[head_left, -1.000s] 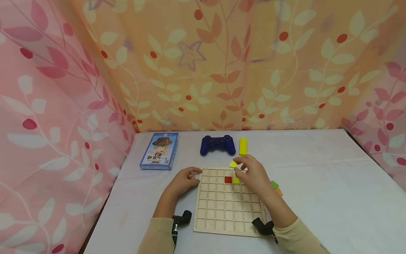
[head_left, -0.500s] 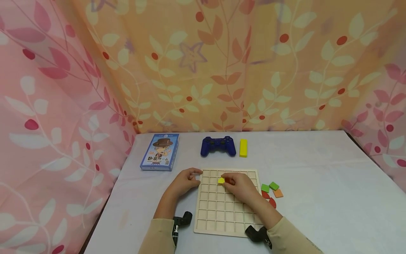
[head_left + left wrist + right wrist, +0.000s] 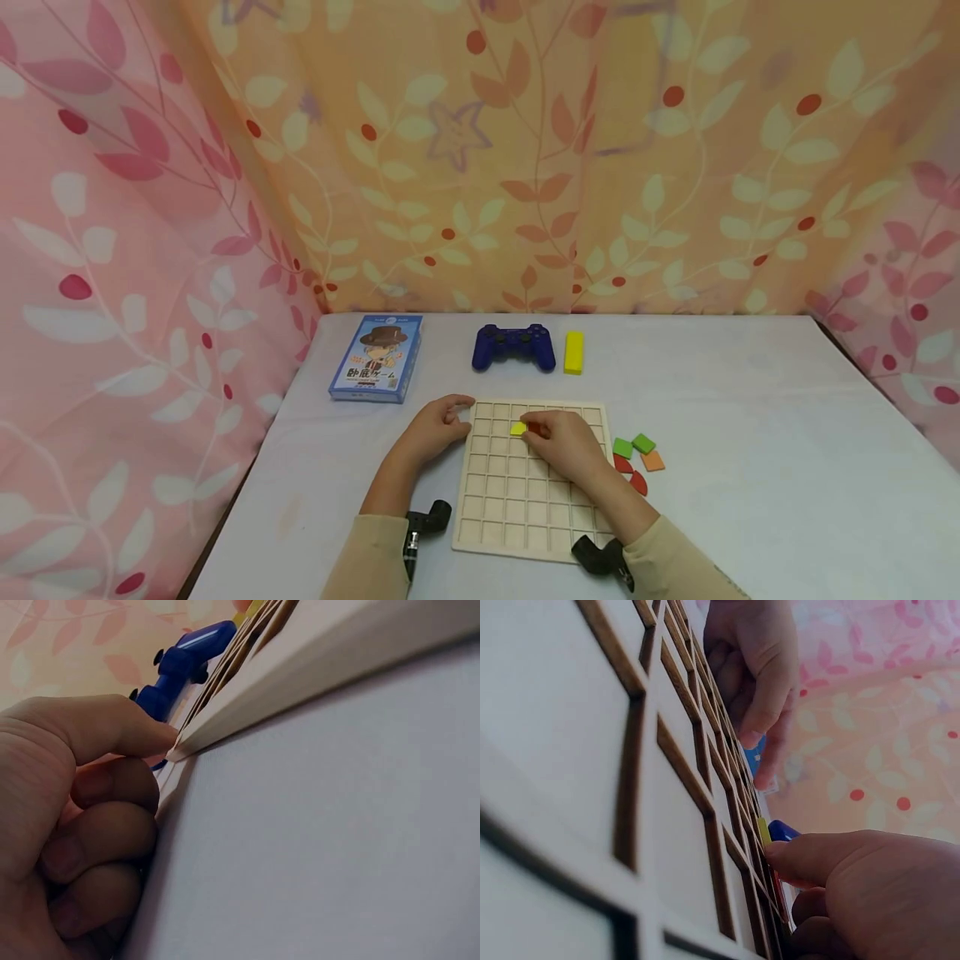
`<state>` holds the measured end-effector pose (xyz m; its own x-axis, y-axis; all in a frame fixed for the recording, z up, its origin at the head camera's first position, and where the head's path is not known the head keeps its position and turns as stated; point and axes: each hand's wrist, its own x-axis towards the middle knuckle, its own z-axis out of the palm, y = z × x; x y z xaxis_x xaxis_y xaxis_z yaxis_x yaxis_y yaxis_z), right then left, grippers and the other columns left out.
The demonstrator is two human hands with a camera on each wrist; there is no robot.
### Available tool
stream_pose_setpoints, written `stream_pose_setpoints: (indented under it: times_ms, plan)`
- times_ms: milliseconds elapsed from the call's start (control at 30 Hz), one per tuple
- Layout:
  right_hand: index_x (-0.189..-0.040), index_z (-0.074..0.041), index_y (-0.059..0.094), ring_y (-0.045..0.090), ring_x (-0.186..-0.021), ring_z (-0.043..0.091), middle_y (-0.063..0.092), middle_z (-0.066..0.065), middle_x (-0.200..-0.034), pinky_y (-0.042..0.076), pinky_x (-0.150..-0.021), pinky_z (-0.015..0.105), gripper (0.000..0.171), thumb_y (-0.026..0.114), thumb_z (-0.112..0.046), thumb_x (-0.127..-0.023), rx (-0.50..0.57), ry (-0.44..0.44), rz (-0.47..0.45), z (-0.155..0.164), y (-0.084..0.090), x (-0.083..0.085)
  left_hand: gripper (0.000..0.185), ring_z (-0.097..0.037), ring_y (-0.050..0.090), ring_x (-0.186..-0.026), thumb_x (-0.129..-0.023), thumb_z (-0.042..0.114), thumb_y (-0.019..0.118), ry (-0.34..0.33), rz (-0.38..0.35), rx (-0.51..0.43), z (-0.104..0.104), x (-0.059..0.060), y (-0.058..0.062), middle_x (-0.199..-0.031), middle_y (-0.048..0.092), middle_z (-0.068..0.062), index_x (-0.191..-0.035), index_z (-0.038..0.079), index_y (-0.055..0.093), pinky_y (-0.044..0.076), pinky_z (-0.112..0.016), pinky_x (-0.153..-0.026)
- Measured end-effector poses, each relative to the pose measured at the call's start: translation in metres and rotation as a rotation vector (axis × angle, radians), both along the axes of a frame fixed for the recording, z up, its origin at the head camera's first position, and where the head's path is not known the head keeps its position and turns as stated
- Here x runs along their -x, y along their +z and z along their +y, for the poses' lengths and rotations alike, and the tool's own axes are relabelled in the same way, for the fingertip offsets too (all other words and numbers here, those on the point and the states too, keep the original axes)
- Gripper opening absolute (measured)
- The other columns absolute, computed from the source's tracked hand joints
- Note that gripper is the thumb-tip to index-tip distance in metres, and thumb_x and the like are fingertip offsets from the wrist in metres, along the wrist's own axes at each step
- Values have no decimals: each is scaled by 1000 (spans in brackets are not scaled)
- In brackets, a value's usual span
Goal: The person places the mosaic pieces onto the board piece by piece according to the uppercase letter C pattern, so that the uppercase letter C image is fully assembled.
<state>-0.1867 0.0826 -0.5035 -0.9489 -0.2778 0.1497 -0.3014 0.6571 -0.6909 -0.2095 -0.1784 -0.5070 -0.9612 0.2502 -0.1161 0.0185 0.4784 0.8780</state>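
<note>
1. Yellow tile (image 3: 518,428) sits in a second-row cell of the grid board (image 3: 517,508), right hand (image 3: 564,442) pinching it; press it flat, I'd say.
2. Left hand (image 3: 435,425), its grip curled on the board's corner, should hold steady.
3. Blue controller (image 3: 514,346) lies beyond, on the surface (image 3: 750,433).
</note>
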Motion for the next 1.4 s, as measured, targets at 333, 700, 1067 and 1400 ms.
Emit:
stream_pose_setpoints:
  times_ms: [333,700,1067,1400]
  plan:
    - [-115,-12,80,66,-90,14,76,-2,-103,52,-84,41,25,78,-19,-91,-45,-9,34,5,8,0,55,-10,38,-51,-95,15,66,34,4,50,13,3,9,-58,43,6,-148,7,54,37,-30,-56]
    - [-116,-9,79,70,-103,22,76,4,-110,54,-90,44,23,74,-13,-94,-69,32,69,9,9,-3,55,-17,56,-68,-93,20,66,28,34,165,17,1,10,-74,59,0,-147,12,55,48,-39,-74]
    - [-141,-15,64,32,-50,7,41,-7,-57,31,-52,26,47,74,-25,-96,59,-59,-52,19,27,-22,57,-38,42,-142,-92,15,63,6,10,201,10,-7,-5,-150,52,-14,-149,15,55,31,-58,-113]
    - [-136,-11,66,49,-68,20,54,4,-84,39,-52,27,41,70,-24,-98,123,-327,-141,99,76,-39,71,-6,41,-55,-92,12,71,-30,10,31,-6,-47,-1,-64,49,7,-158,14,42,37,-24,-53]
